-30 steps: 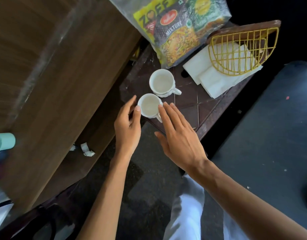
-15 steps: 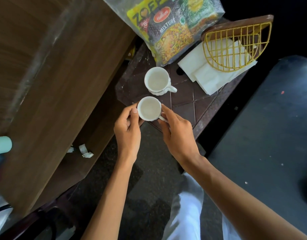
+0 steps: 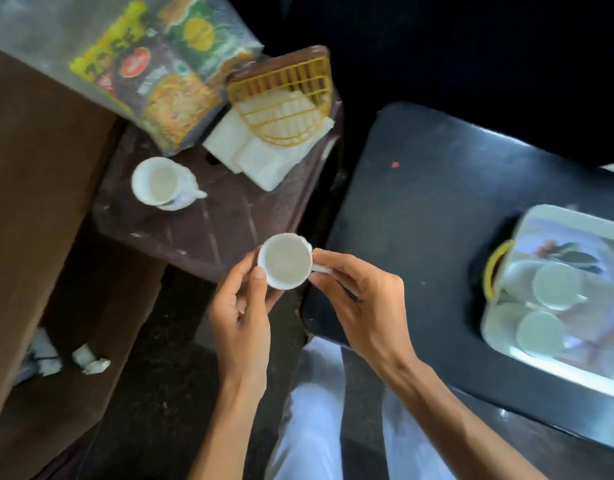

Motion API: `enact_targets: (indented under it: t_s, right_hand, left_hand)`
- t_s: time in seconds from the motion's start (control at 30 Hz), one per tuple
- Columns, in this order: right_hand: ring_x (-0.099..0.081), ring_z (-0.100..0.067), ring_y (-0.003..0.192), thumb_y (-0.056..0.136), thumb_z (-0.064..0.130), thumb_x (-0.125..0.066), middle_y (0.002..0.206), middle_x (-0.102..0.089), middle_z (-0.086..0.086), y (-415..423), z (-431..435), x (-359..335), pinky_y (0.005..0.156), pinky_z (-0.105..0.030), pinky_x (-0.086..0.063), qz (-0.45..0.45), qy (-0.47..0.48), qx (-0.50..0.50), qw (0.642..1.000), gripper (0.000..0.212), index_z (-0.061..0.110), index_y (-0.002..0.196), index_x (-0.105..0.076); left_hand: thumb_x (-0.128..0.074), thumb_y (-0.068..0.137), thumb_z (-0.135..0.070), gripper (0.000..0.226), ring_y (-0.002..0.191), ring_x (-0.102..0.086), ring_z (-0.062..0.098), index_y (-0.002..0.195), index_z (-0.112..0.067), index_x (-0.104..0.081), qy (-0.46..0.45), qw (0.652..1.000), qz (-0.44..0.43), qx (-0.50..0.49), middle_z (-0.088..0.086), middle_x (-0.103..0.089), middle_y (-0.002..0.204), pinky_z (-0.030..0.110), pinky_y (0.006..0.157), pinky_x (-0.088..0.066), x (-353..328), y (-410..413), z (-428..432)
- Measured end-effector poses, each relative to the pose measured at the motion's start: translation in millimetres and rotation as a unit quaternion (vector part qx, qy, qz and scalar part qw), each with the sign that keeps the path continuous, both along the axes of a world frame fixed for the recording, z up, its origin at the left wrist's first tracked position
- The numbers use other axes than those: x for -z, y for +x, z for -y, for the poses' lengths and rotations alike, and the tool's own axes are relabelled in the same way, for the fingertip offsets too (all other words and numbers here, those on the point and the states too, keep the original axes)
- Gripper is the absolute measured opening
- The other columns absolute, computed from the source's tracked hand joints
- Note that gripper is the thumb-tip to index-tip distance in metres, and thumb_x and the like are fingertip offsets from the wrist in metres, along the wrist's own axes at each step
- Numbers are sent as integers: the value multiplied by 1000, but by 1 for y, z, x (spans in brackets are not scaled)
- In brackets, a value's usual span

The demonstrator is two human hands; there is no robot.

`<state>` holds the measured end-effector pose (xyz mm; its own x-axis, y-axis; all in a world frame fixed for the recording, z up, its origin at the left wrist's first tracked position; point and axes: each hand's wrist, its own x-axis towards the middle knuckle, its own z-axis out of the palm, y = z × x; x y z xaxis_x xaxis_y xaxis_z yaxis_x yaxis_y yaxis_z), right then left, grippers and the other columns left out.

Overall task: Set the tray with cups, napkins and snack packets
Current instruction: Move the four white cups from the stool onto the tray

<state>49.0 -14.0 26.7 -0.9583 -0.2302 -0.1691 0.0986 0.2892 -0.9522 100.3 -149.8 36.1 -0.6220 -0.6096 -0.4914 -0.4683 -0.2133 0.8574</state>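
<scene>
A small white cup (image 3: 285,260) is held between both hands, lifted off the near edge of the dark brown stool (image 3: 229,216). My left hand (image 3: 242,306) cups its left side and my right hand (image 3: 359,299) pinches its handle. A second white cup (image 3: 161,185) stands on the stool. White napkins (image 3: 260,154) lie under a yellow wire holder (image 3: 284,105). Snack packets (image 3: 160,74) sit in a clear bag at the stool's back. At the right, a shiny tray (image 3: 568,368) with a yellow handle carries two cups (image 3: 555,285).
The tray rests on a black table (image 3: 437,209) to the right. A brown wooden cabinet (image 3: 31,168) stands to the left, with scraps of white paper (image 3: 90,362) on its lower shelf. My legs in light trousers are below the hands.
Both hands closed on the near cup and lifted it off the stool toward me. The view swung right, bringing the black table and tray into sight.
</scene>
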Motion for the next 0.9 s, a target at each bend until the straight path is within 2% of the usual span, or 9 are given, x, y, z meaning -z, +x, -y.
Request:
enact_targets:
  t_s: [0.07, 0.17, 0.27, 0.4, 0.57, 0.67, 0.8, 0.9]
  right_hand:
    - [-69, 5, 101, 89, 1, -72, 107, -73, 21, 3, -40, -7, 88, -13, -53, 6, 10, 23, 1000, 25, 14, 111, -76]
    - [-70, 1, 101, 89, -3, -70, 108, -76, 12, 15, -105, -14, 87, -14, -53, 19, 37, 80, 996, 26, 12, 109, -76]
    - [-70, 3, 101, 88, -6, -69, 106, -76, 15, 32, -169, -22, 84, -11, -51, 20, 78, 132, 988, 27, 11, 107, -77]
    - [-68, 13, 91, 85, -8, -71, 101, -74, 21, 50, -249, -30, 77, -3, -48, 29, 125, 203, 971, 26, 14, 99, -78]
    - [-71, 5, 90, 87, -3, -71, 90, -77, 18, 59, -325, -26, 78, -7, -51, 62, 115, 272, 953, 20, 15, 95, -76]
    - [-71, 5, 90, 88, 2, -72, 91, -77, 18, 61, -355, -19, 74, -6, -50, 63, 133, 284, 948, 19, 20, 94, -75]
    - [-70, 6, 91, 88, 4, -72, 97, -73, 29, 62, -384, -5, 76, -5, -50, 71, 124, 317, 937, 21, 25, 91, -73]
    - [-70, 4, 92, 89, 3, -71, 95, -74, 27, 65, -397, 12, 77, -8, -51, 89, 106, 340, 930, 29, 32, 86, -71]
  left_hand:
    - [-55, 103, -15, 26, 114, -69, 8, 124, -16, -71, 12, 1000, -7, 3, -4, -74, 120, 29, 88, -61, -3, -1, -43]
    - [-55, 104, -13, 26, 115, -70, 11, 125, -16, -70, 48, 998, -21, 21, 3, -72, 126, 32, 92, -60, -10, 0, -112]
    - [-59, 102, -18, 25, 115, -70, 12, 121, -26, -73, 61, 996, -13, 66, 5, -66, 131, 40, 96, -59, -14, 4, -174]
    - [-62, 93, -29, 27, 114, -70, 18, 116, -35, -75, 79, 986, 8, 145, -13, -66, 121, 48, 98, -56, -17, 3, -245]
    - [-66, 98, -16, 25, 104, -73, 17, 116, -30, -76, 84, 968, 20, 234, -6, -64, 117, 39, 89, -62, -13, 0, -314]
    - [-67, 96, -14, 25, 102, -72, 9, 114, -28, -76, 68, 965, 24, 254, -8, -66, 118, 30, 83, -63, -9, -6, -347]
    - [-66, 97, -13, 24, 100, -67, -5, 115, -26, -75, 50, 954, 29, 293, -5, -69, 120, 14, 76, -58, -5, -12, -378]
    - [-64, 98, -13, 27, 99, -67, -6, 105, -36, -75, 22, 949, 38, 312, -17, -73, 109, 12, 79, -54, 1, -15, -388]
